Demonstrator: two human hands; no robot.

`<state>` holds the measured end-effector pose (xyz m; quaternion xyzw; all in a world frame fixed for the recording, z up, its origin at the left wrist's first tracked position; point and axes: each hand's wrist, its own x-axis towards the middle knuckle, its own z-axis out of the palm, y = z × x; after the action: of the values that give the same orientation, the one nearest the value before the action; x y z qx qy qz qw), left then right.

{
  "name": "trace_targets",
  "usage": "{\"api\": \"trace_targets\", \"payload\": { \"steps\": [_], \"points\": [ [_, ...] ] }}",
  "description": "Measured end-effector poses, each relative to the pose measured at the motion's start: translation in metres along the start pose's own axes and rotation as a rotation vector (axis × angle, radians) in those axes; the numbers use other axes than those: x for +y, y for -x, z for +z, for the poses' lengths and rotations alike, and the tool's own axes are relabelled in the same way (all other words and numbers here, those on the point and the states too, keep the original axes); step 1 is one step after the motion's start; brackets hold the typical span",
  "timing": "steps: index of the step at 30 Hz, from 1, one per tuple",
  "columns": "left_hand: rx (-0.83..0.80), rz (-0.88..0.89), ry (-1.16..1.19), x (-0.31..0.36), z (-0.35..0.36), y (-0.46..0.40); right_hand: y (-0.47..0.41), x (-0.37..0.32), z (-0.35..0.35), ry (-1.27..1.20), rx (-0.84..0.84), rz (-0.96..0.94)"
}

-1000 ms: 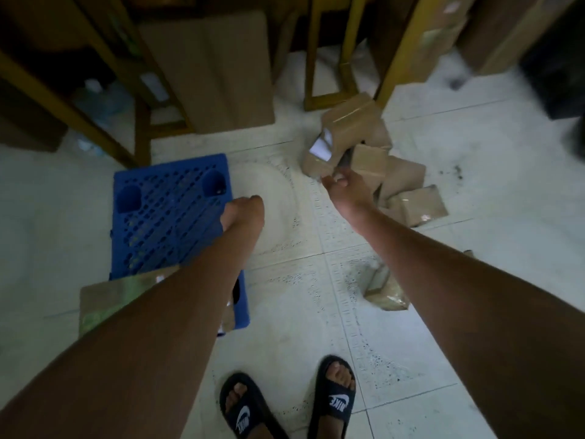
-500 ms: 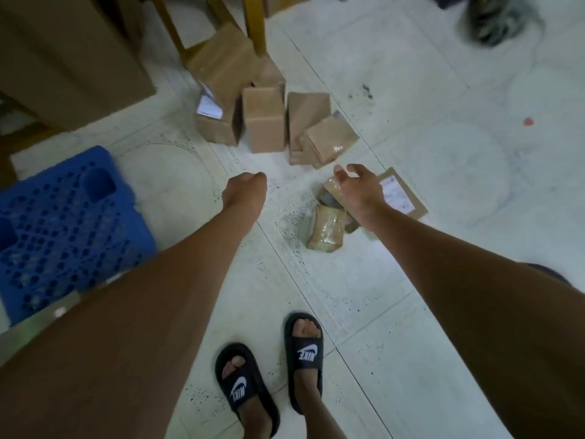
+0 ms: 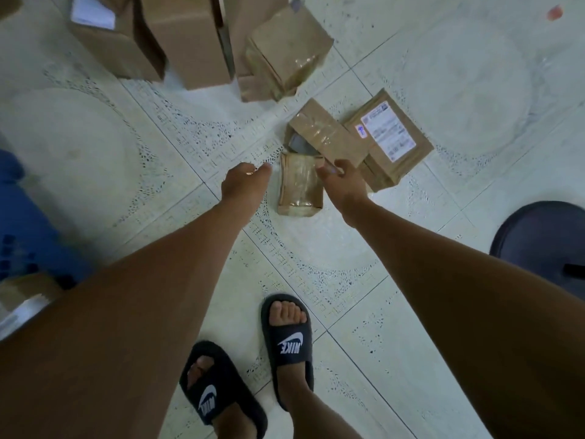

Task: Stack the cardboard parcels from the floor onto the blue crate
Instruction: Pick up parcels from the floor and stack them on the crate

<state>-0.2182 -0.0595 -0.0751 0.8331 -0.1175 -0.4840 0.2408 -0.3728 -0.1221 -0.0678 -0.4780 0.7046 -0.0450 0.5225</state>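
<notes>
Several parcels (image 3: 300,182), pale tiled floor (image 3: 443,58)

Both black slides carry the white word NIKE with a swoosh on the strap: it reads plainly on the right slide (image 3: 289,339), seen upside down from the wearer's eye, while on the left slide (image 3: 218,388) the letters are partly foreshortened. The flat parcel (image 3: 391,141) on the floor bears a white shipping label (image 3: 387,134) with printed lines and a small blue mark, too small to read.
</notes>
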Motion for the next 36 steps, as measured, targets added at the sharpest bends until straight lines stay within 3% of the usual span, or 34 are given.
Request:
{"api": "trace_targets", "payload": {
  "steps": [7, 16, 23, 31, 36],
  "points": [
    [-0.192, 0.014, 0.036, -0.023, 0.039, -0.015, -0.025, 0.02, 0.031, -0.053, -0.05, 0.04],
    [-0.176, -0.003, 0.072, 0.012, 0.009, 0.015, 0.004, -0.013, 0.031, -0.086, -0.016, 0.017],
    [-0.066, 0.042, 0.132, 0.068, -0.082, 0.066, 0.064, -0.106, 0.019, -0.066, -0.017, -0.144],
    [0.207, 0.106, 0.239, 0.131, -0.238, 0.124, 0.152, -0.242, 0.038, -0.129, -0.095, -0.348],
    [0.401, 0.137, 0.209, 0.138, -0.353, 0.156, 0.231, -0.329, 0.077, -0.262, -0.307, -0.361]
  ]
}}
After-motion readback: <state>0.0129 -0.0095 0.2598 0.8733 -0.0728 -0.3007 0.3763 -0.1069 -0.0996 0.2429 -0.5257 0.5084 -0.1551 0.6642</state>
